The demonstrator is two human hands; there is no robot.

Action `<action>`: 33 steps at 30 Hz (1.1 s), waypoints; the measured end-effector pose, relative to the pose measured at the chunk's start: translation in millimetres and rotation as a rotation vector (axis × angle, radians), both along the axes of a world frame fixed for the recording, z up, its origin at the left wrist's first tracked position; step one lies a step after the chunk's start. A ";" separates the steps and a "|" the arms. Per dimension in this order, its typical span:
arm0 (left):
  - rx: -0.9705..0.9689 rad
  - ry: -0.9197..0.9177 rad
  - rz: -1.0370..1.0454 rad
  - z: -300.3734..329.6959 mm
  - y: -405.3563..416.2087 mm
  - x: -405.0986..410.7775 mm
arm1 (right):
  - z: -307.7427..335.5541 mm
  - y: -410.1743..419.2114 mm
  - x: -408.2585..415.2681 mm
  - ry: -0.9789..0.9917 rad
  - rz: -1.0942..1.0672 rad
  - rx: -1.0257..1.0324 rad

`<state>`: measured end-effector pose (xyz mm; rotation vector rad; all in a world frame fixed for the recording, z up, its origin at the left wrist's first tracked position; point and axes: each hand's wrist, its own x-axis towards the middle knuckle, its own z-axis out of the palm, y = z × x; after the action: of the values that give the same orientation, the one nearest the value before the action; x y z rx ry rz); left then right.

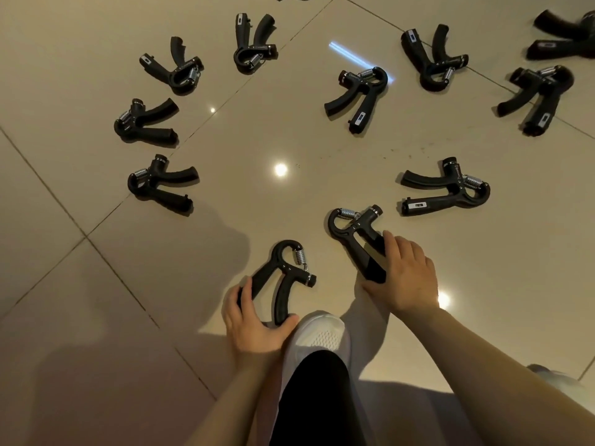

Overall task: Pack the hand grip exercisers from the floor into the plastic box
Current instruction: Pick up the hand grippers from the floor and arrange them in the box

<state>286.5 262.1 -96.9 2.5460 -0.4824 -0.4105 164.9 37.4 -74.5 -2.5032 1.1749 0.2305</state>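
Several black hand grip exercisers with metal springs lie scattered on the beige tiled floor. My left hand point(254, 326) grips the two handles of one exerciser point(283, 275) near my foot. My right hand point(404, 278) holds the handles of a second exerciser point(354, 233), fingers curled over them. Both exercisers still rest on the floor. Others lie nearby: one to the right point(447, 191), one at centre point(357, 91), one at the left point(161, 185). No plastic box is in view.
My white shoe point(322, 339) and dark trouser leg stand between my forearms. More exercisers lie at the far left point(145, 122), at the back point(254, 43) and at the far right point(537, 98). Bright light spots reflect off the glossy tiles.
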 end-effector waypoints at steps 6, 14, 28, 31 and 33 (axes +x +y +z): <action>0.071 -0.111 -0.093 17.4 7.2 1.0 | 20.1 7.6 -25.9 -0.051 -0.011 0.091; -0.111 -0.362 -0.388 75.8 27.2 -9.0 | 68.1 70.7 -95.1 -0.169 -0.023 0.047; -0.133 -0.750 -0.933 268.9 95.1 -161.1 | 258.5 174.4 -301.2 -0.156 0.245 -0.274; -0.170 -0.830 -1.080 303.3 96.0 -214.5 | 301.1 193.0 -353.8 -0.108 0.331 -0.409; -0.174 -0.872 -1.159 322.1 91.3 -249.1 | 328.9 204.7 -387.4 -0.035 0.382 -0.473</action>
<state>37.4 353.4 225.2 1.8896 -2.1779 0.4087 -222.5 242.1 254.4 -3.1234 0.7948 -0.0004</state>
